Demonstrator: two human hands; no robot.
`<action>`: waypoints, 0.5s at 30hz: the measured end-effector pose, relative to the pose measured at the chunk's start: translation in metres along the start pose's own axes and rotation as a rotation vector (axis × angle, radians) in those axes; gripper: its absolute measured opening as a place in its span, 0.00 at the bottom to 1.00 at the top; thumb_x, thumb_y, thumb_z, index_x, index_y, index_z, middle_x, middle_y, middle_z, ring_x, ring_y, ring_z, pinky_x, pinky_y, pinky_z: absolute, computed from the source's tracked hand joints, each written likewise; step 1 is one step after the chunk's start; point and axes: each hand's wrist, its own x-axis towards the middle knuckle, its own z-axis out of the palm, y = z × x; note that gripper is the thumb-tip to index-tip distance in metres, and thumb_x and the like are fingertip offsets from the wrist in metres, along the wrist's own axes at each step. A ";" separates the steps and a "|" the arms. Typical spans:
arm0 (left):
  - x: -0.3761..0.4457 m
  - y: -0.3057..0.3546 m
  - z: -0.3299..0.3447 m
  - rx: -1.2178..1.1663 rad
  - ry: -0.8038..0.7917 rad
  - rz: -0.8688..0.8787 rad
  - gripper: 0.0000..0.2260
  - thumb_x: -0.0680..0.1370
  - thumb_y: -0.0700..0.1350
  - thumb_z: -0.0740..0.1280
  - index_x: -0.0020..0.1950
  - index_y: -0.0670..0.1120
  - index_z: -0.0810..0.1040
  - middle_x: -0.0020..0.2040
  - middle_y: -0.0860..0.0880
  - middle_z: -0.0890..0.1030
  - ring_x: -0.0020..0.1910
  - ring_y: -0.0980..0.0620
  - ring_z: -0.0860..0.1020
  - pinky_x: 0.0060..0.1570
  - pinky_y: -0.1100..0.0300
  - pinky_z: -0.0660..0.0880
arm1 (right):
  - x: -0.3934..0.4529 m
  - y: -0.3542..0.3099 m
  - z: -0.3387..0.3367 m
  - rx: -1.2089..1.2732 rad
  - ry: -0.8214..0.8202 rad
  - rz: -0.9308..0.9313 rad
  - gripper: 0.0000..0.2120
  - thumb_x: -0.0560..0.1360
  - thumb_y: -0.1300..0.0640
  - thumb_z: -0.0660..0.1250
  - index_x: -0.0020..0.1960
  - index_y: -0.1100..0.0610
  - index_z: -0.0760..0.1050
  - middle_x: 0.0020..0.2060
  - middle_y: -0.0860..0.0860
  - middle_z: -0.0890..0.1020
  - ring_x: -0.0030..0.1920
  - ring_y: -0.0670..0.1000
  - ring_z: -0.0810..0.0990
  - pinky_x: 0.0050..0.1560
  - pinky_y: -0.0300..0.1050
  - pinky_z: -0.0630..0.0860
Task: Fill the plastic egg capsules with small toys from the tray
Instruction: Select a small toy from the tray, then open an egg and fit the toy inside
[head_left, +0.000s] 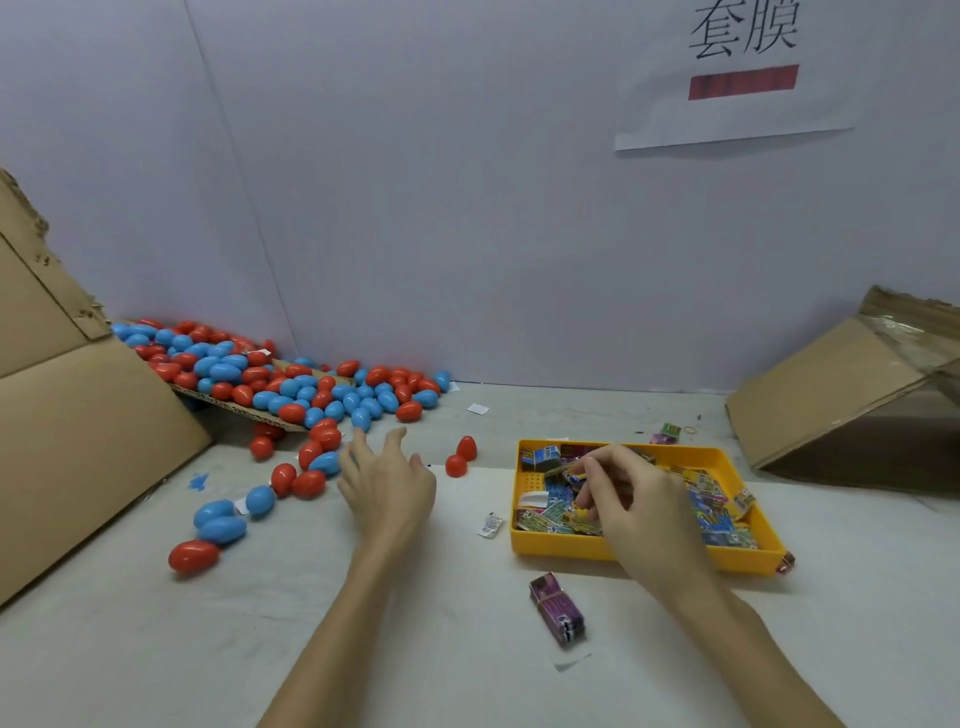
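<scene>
A heap of red and blue plastic egg capsules (291, 382) spills from a cardboard flap at the back left, with loose eggs trailing toward me. My left hand (387, 480) hovers open, fingers spread, just right of a blue egg (326, 461) and a red egg (308, 484). Two red egg halves (461, 456) stand between my hands. The yellow tray (558, 548) on the right holds several small packaged toys. My right hand (631, 493) is over the tray, fingertips pinched on a small toy packet (571, 470).
A big cardboard box (78, 415) stands at the left, and a tipped cardboard box (852, 384) at the back right. A banded purple stack of packets (557, 609) lies near me in front of the tray. A small white packet (490, 524) lies left of the tray.
</scene>
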 end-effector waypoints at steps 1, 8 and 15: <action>0.009 -0.005 -0.003 0.087 -0.047 -0.006 0.22 0.85 0.49 0.61 0.80 0.53 0.66 0.83 0.40 0.54 0.82 0.41 0.51 0.79 0.44 0.52 | 0.000 0.000 0.000 -0.006 -0.002 -0.009 0.07 0.83 0.56 0.64 0.51 0.53 0.81 0.34 0.46 0.83 0.36 0.45 0.83 0.38 0.46 0.83; 0.040 -0.028 -0.001 0.570 -0.048 0.146 0.14 0.85 0.46 0.58 0.66 0.47 0.78 0.66 0.44 0.75 0.68 0.45 0.71 0.74 0.50 0.63 | 0.000 -0.001 -0.002 -0.013 -0.019 -0.010 0.07 0.83 0.56 0.64 0.51 0.53 0.80 0.35 0.45 0.83 0.37 0.44 0.83 0.39 0.47 0.83; 0.011 0.004 0.004 -0.052 0.086 0.324 0.17 0.81 0.34 0.66 0.69 0.45 0.79 0.62 0.43 0.77 0.64 0.44 0.73 0.65 0.51 0.68 | 0.003 0.003 -0.005 -0.016 0.006 -0.007 0.07 0.83 0.57 0.64 0.51 0.53 0.81 0.34 0.45 0.83 0.37 0.43 0.83 0.39 0.45 0.83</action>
